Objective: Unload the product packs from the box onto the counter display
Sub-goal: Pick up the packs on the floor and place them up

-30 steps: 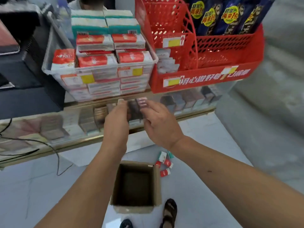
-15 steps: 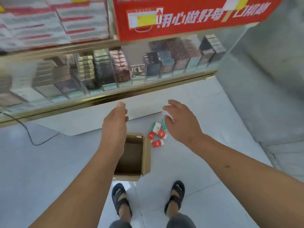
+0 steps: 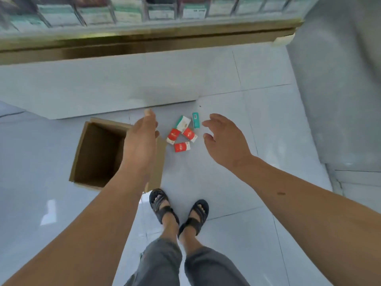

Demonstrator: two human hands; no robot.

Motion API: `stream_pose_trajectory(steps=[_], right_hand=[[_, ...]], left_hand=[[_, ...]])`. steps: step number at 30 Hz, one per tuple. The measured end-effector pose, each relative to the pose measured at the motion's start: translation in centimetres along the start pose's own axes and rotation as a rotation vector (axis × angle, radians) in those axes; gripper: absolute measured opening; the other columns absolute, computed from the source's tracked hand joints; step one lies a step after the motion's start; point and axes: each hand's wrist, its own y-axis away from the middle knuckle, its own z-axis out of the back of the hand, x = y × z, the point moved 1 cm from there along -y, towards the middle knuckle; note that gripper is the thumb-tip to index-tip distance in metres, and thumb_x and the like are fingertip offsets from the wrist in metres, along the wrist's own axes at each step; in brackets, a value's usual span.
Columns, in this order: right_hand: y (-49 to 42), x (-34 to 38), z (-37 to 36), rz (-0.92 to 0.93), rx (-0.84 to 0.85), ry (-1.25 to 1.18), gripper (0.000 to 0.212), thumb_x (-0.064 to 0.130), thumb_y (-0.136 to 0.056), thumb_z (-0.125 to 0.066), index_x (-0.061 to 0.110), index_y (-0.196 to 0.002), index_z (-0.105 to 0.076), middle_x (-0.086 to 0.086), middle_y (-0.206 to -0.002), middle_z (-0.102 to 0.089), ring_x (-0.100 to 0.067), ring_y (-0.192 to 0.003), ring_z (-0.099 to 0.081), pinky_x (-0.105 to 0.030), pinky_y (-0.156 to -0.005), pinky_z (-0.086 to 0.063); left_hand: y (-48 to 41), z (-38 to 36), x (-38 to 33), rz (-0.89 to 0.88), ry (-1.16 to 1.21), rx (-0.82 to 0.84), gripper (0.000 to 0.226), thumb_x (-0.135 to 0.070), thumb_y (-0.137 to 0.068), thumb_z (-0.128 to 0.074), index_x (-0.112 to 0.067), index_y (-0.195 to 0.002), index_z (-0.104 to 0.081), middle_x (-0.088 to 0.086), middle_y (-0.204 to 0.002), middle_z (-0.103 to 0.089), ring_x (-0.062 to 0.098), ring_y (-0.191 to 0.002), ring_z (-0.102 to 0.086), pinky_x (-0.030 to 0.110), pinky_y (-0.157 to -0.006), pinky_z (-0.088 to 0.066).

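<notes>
A brown cardboard box stands open on the floor, its inside dark and bare as far as I can see. Just right of it lie several small packs: three red-and-white ones and two teal-and-white ones. My left hand hangs over the box's right edge, fingers relaxed, holding nothing. My right hand hovers right of the packs, fingers loosely spread and empty. The glass counter display runs along the top of the view.
The counter's gold-trimmed front edge and white base panel stand behind the box. A grey wall or step rises at the right. My sandalled feet stand on the pale tiled floor just below the packs.
The view has tilted down from the counter display to the floor. Both hands left the display shelf and have dropped, empty, toward the box and the loose packs.
</notes>
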Motion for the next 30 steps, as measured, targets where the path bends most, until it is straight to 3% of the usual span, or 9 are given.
stream_pose_trajectory(steps=[3, 9, 12, 15, 18, 22, 27, 30], right_hand=[[-2.0, -2.0, -3.4, -0.006, 0.036, 0.029, 0.032, 0.013, -0.096, -0.052, 0.008, -0.126, -0.061, -0.009, -0.141, -0.051, -0.029, -0.126, -0.049, -0.039, -0.1, -0.043], [-6.2, -5.8, -11.2, 0.016, 0.068, 0.027, 0.033, 0.01, -0.093, -0.056, 0.006, -0.125, -0.061, -0.013, -0.136, -0.054, -0.032, -0.12, -0.053, -0.038, -0.098, -0.044], [-8.6, -7.9, -15.1, 0.033, 0.088, -0.002, 0.034, 0.008, -0.092, -0.057, 0.005, -0.125, -0.062, -0.015, -0.133, -0.056, -0.033, -0.12, -0.053, -0.037, -0.098, -0.043], [-11.2, -10.7, -19.1, 0.078, 0.099, -0.029, 0.033, 0.006, -0.089, -0.058, 0.005, -0.121, -0.063, -0.014, -0.127, -0.059, -0.034, -0.114, -0.056, -0.04, -0.094, -0.047], [-14.0, -13.6, -22.9, 0.121, 0.112, -0.032, 0.032, 0.005, -0.088, -0.057, 0.005, -0.119, -0.063, -0.013, -0.124, -0.06, -0.033, -0.111, -0.057, -0.039, -0.092, -0.049], [-16.8, -16.6, -27.4, 0.172, 0.142, -0.005, 0.032, 0.008, -0.089, -0.056, 0.006, -0.121, -0.062, -0.013, -0.122, -0.06, -0.033, -0.109, -0.057, -0.039, -0.091, -0.048], [-20.1, -19.7, -33.8, 0.171, 0.158, 0.041, 0.037, 0.014, -0.093, -0.055, 0.011, -0.13, -0.057, -0.01, -0.131, -0.057, -0.029, -0.118, -0.055, -0.039, -0.096, -0.049], [-23.0, -21.0, -38.7, 0.121, 0.149, 0.042, 0.034, 0.016, -0.091, -0.057, 0.013, -0.125, -0.057, -0.008, -0.122, -0.06, -0.029, -0.109, -0.058, -0.039, -0.086, -0.052]], left_hand=[[-3.1, -1.4, 2.6, 0.045, -0.011, 0.003, 0.03, -0.056, -0.101, -0.04, -0.035, -0.096, -0.061, -0.013, -0.104, -0.064, 0.012, -0.105, -0.061, 0.035, -0.087, -0.037], [-8.9, -4.5, 9.2, 0.061, -0.019, 0.038, 0.034, -0.054, -0.102, -0.041, -0.034, -0.08, -0.058, -0.013, -0.087, -0.062, 0.012, -0.091, -0.062, 0.031, -0.08, -0.046], [-12.0, -7.1, 12.6, 0.078, -0.009, 0.019, 0.032, -0.06, -0.097, -0.042, -0.037, -0.084, -0.06, -0.016, -0.088, -0.066, 0.012, -0.094, -0.064, 0.039, -0.092, -0.051], [-14.8, -9.9, 14.9, 0.115, -0.023, -0.016, 0.035, -0.055, -0.103, -0.037, -0.036, -0.086, -0.059, -0.018, -0.083, -0.064, 0.005, -0.087, -0.064, 0.026, -0.071, -0.043], [-17.7, -12.4, 17.1, 0.116, -0.025, -0.036, 0.032, -0.054, -0.104, -0.035, -0.038, -0.088, -0.057, -0.02, -0.084, -0.06, 0.003, -0.082, -0.062, 0.023, -0.065, -0.039], [-22.0, -14.8, 21.3, 0.131, -0.007, -0.101, 0.035, -0.054, -0.104, -0.036, -0.032, -0.093, -0.061, -0.016, -0.089, -0.062, 0.004, -0.087, -0.061, 0.026, -0.073, -0.043], [-28.3, -16.8, 27.4, 0.187, -0.011, -0.135, 0.055, -0.064, -0.099, -0.037, -0.029, -0.136, -0.057, -0.008, -0.13, -0.063, 0.014, -0.117, -0.061, 0.039, -0.096, -0.045], [-31.5, -17.5, 30.7, 0.189, 0.059, -0.133, 0.044, -0.058, -0.101, -0.04, -0.027, -0.124, -0.062, -0.013, -0.112, -0.066, 0.007, -0.105, -0.062, 0.031, -0.079, -0.043]])
